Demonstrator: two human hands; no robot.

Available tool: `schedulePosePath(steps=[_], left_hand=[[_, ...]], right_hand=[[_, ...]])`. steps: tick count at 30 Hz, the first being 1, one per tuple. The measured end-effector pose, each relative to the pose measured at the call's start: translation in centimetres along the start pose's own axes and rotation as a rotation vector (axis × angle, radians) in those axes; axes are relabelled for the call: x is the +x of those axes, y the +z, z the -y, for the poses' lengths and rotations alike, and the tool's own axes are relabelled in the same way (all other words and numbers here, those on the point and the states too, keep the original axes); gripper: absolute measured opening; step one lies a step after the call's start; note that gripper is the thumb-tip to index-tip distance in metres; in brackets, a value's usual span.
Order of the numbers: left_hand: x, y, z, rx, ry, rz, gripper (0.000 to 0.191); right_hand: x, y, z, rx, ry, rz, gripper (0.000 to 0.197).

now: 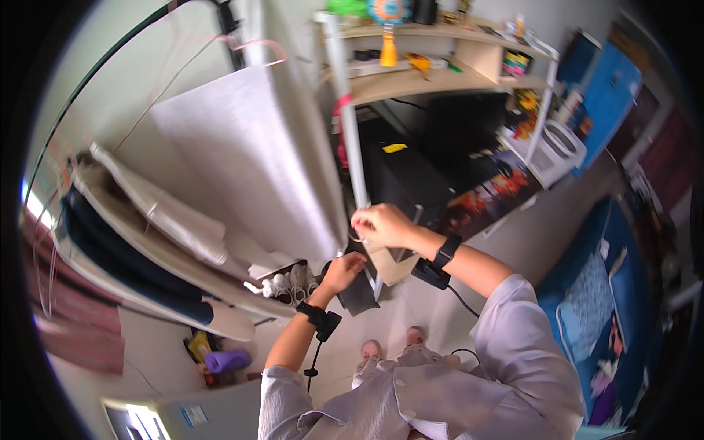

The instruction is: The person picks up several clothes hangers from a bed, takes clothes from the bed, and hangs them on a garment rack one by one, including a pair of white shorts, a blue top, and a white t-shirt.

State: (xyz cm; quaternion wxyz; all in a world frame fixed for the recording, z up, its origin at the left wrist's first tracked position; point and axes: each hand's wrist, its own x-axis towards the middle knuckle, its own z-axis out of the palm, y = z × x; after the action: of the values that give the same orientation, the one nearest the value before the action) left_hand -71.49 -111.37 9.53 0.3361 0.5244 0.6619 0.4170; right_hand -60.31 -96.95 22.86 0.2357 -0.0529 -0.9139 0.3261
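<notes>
My left hand [344, 272] is just below the bottom corner of a pale cloth [242, 159], its fingers partly curled. Whether it pinches the cloth's edge cannot be made out. The cloth hangs from a pink clothes hanger [269, 47] on a black clothes rack [104, 60]. Higher and to the right, my right hand [385, 225] has curled fingers in front of a white metal desk post [353, 143]. A thin pale curved piece shows under its fingertips, too small to name. Both wrists wear black straps with small devices and cables.
Several garments [137, 247] hang at left. White shoes [286, 283] stand below the cloth. The desk holds a black monitor [467, 124], with a shelf [423, 82] above. A blue sofa [577, 308] is at right. A purple roll [226, 361] lies at lower left.
</notes>
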Motion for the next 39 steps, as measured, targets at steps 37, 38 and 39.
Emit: schedulePosePath(steps=[37,38,39], left_hand=[[24.0,87.2,-43.2,0.141,0.979,1.447,0.01],[24.1,89.4,-43.9,0.119,0.981,1.489,0.011],[24.0,91.4,-44.7,0.096,0.98,1.53,0.012]], right_hand=[[-79.0,-40.2,-13.3,-0.635,1.337,-0.859,0.009],[-80.4,-41.0,-13.3,-0.626,1.385,-0.865,0.009],[-81.7,-42.0,-13.0,-0.635,1.411,-0.874,0.009]])
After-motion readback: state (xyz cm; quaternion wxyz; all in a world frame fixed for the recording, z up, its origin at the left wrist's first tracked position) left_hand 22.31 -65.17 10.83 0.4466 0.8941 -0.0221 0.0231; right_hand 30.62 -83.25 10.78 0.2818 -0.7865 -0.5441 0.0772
